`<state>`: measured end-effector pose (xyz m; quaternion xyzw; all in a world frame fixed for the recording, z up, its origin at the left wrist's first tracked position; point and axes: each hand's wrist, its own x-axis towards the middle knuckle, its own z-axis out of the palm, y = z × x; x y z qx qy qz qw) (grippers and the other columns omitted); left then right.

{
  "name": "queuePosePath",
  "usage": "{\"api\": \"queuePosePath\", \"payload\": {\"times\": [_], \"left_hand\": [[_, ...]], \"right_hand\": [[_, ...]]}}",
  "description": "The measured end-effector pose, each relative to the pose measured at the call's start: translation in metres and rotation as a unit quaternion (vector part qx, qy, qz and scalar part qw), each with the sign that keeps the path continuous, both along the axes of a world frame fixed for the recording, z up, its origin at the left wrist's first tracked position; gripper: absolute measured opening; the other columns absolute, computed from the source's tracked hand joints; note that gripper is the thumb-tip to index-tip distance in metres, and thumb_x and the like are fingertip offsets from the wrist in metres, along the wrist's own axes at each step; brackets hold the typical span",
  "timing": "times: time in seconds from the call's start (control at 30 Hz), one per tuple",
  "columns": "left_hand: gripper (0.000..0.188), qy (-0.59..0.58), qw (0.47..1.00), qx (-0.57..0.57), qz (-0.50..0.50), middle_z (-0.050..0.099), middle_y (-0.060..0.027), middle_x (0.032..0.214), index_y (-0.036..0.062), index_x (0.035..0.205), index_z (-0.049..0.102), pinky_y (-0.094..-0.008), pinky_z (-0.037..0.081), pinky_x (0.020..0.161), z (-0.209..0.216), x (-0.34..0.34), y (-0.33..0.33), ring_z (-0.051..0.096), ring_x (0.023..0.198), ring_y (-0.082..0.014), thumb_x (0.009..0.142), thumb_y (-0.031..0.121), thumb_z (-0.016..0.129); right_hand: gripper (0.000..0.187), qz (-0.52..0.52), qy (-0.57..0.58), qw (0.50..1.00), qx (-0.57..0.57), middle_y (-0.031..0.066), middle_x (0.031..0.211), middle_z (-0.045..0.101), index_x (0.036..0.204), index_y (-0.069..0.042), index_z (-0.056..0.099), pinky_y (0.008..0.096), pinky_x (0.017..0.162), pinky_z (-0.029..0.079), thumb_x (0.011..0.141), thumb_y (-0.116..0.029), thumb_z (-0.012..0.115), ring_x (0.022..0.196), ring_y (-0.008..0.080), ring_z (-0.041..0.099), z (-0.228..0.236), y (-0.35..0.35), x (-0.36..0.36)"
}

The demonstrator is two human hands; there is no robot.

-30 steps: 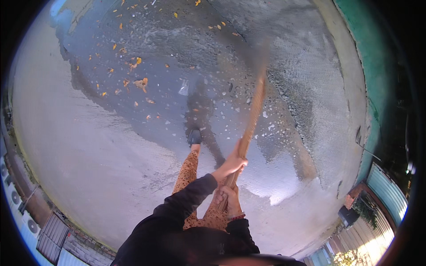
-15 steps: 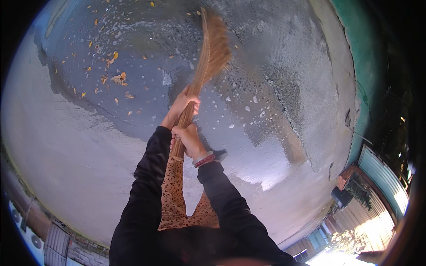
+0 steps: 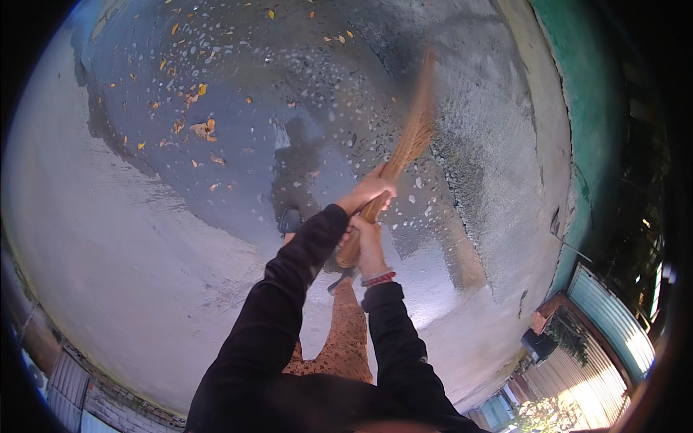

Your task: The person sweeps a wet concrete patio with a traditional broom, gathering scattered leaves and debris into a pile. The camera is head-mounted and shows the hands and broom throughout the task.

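"Broom [image 3: 410, 143], where is it?"

"In front of the person, slanting up and to the right over wet concrete [image 3: 231, 184]. The bristle end is blurred, so I can't tell whether it touches the ground."

"And the grip?"

"Both hands are closed around it. The left hand [image 3: 369, 192] wraps it higher up, near the bristles; the right hand [image 3: 369, 247] wraps it just below, with the butt end poking out underneath."

"Anything on the wrists?"

"A red and white bracelet [image 3: 379, 279] on the right one, beside a black cuff."

"What's around?"

"Yellow leaves [image 3: 204, 130] on the wet part to the left, and a green wall [image 3: 567, 43] along the right."
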<state>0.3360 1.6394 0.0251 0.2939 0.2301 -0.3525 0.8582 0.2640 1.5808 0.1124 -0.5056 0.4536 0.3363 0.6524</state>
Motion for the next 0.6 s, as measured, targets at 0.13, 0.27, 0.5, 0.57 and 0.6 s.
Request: {"api": "queuePosePath", "payload": {"times": [0.13,0.27,0.5,0.57,0.6], "left_hand": [[0.084,0.11,0.986,0.07,0.1,0.051,-0.0055,0.066,0.0143,0.146,0.023,-0.0321,0.047,0.045,-0.018,-0.067,0.096,0.053,0.05,-0.0153,0.074,-0.003,0.062],[0.086,0.19,0.935,0.188,0.233,0.051,-0.0083,0.071,0.0143,0.145,0.021,-0.0311,0.048,0.043,0.0,-0.098,0.163,0.053,0.05,-0.0173,0.071,-0.006,0.059],[0.099,0.064,0.945,0.28,0.157,0.056,-0.0108,0.075,0.0124,0.149,-0.004,-0.0334,0.048,0.043,0.06,-0.065,0.091,0.056,0.052,-0.0194,0.074,-0.005,0.058],[0.1,0.018,0.969,0.239,0.059,0.058,-0.0116,0.071,0.0103,0.15,-0.003,-0.0331,0.047,0.043,0.072,-0.057,0.044,0.057,0.05,-0.019,0.074,-0.004,0.059],[0.099,-0.007,0.979,0.204,0.026,0.059,-0.0118,0.069,0.0084,0.15,0.0,-0.0333,0.047,0.043,0.075,-0.049,0.019,0.058,0.05,-0.0189,0.073,-0.004,0.061]], "right_hand": [[0.014,0.113,0.074,0.989,0.056,0.0081,0.069,0.051,0.084,0.001,0.048,0.0354,0.046,0.051,0.078,-0.007,0.058,0.05,0.0185,0.055,-0.004,0.081,-0.039],[0.023,0.224,0.067,0.951,0.201,0.0082,0.065,0.05,0.096,0.0,0.044,0.0335,0.041,0.048,0.079,-0.005,0.059,0.044,0.0175,0.052,0.003,0.107,-0.043],[0.026,0.123,0.086,0.959,0.241,0.0064,0.064,0.047,0.103,-0.003,0.04,0.0321,0.04,0.043,0.083,-0.002,0.055,0.045,0.0153,0.049,0.053,0.019,-0.04],[0.022,0.075,0.054,0.979,0.18,0.0057,0.064,0.047,0.101,-0.003,0.041,0.0319,0.043,0.044,0.084,-0.004,0.054,0.048,0.0156,0.05,0.072,-0.001,-0.055],[0.019,0.059,0.025,0.988,0.144,0.0052,0.064,0.048,0.099,-0.003,0.042,0.0319,0.044,0.045,0.084,-0.005,0.054,0.049,0.0158,0.051,0.078,-0.01,-0.056]]}}
